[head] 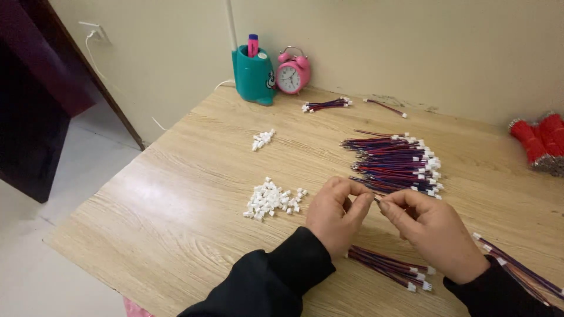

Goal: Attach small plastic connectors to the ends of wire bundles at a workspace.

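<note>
While we are working near the front edge of the pale wood-grain table (176,176), we are pinching a thin red-and-blue wire (376,198) between both hands, the fingertips meeting just above the tabletop. Our left hand (336,214) is curling its thumb and forefinger tight on one end, and our right hand (432,232) is closing its fingertips on the other; whether a connector sits between them we cannot tell. Just left of our left hand a heap of small white plastic connectors (271,198) is lying, with a smaller white cluster (262,139) farther toward the back edge. Just behind our hands a large fanned bundle of red-and-blue wires with white ends (396,161) is spreading. A short bunch of finished wires (390,267) is lying under our wrists. At the back edge a teal pen holder (254,73) and a pink round alarm clock (292,75) are standing side by side.
</note>
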